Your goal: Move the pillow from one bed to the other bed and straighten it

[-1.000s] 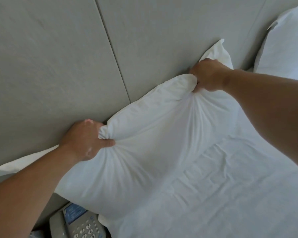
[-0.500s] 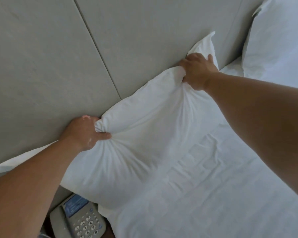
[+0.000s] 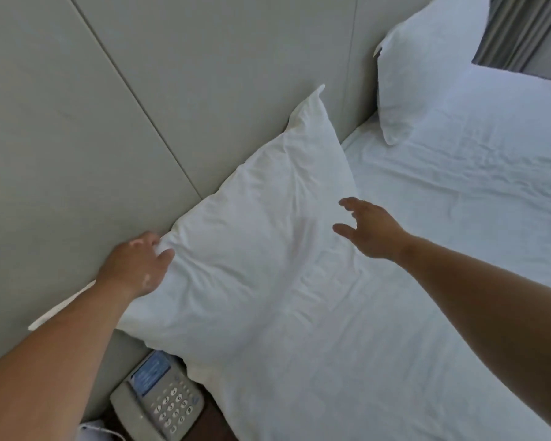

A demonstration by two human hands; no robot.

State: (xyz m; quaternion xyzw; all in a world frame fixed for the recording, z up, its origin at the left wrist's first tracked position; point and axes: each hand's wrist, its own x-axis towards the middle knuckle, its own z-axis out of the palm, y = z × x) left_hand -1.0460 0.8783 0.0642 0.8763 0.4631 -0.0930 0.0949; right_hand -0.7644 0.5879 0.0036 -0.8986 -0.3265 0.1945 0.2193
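Observation:
A white pillow leans against the grey padded headboard at the head of the white bed. My left hand rests on the pillow's upper left edge, fingers loosely on the fabric by the headboard. Over the pillow's lower right side hovers my right hand, fingers spread, holding nothing. Part of the pillow's left corner is hidden behind my left forearm.
A second white pillow stands against the headboard at the far right. A grey desk phone sits on a dark nightstand below the pillow's near corner. Grey curtains hang at the top right.
Both hands have let go of the pillow's bunched top edge. The right hand has drawn back and opened; the left has loosened. The pillow now lies smoother against the headboard.

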